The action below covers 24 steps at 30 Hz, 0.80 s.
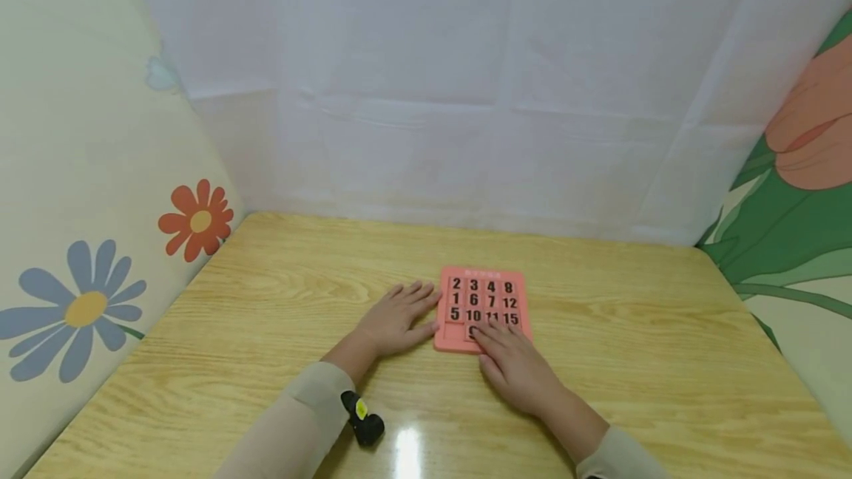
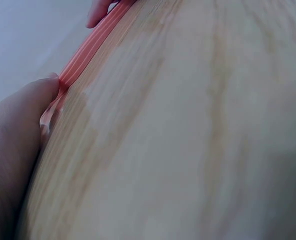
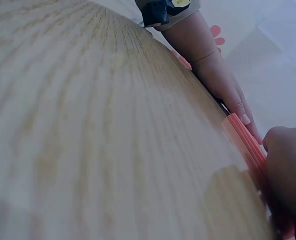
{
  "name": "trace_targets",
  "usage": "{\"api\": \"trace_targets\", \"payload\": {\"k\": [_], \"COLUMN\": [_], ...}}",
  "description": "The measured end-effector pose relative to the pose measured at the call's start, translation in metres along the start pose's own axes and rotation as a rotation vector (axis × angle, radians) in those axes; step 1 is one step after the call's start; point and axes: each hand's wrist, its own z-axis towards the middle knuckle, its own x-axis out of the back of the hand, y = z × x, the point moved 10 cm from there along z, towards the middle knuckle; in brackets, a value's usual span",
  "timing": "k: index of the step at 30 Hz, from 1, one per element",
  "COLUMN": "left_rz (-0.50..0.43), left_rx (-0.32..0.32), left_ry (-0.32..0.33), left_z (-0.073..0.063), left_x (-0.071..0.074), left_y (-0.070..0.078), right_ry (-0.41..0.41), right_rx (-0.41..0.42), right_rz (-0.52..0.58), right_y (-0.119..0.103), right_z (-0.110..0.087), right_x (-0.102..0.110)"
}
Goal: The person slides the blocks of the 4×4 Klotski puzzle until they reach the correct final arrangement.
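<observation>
A pink sliding number puzzle (image 1: 455,348) lies flat on the wooden table, its black-numbered tiles facing up. Bare tray shows at the bottom-left slot, beside the tile marked 9 (image 1: 472,332). My left hand (image 1: 397,321) rests palm down to the left, thumb and fingertips at the puzzle's left edge. Across the bottom row lie the extended fingers of my right hand (image 1: 519,368), touching the 9 tile and hiding the tiles further right. Both wrist views catch the puzzle's pink side edge (image 2: 90,47) low along the tabletop; in the right wrist view my left thumb (image 3: 240,112) is by its corner.
Wood-grain tabletop (image 1: 319,272) surrounds the puzzle. A white cloth (image 1: 413,94) hangs behind the table, with flower-printed panels at left (image 1: 60,131) and right (image 1: 799,242). A black device (image 1: 364,420) is strapped at my left sleeve.
</observation>
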Motion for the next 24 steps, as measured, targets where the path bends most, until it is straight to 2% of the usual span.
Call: {"api": "trace_targets", "payload": {"k": [12,24], "left_rz": [-0.008,-0.004], "left_rx": [0.003,0.005], "left_ry": [-0.006,-0.005], "left_z": [0.000,0.000], "left_x": [0.001,0.000], "left_y": [0.001,0.000], "right_ry": [0.036,0.024], "right_rx": [0.027,0.034], "right_rz": [-0.039,-0.045], "right_y": [-0.005,-0.014], "right_z": [0.000,0.006], "right_x": [0.000,-0.004]}}
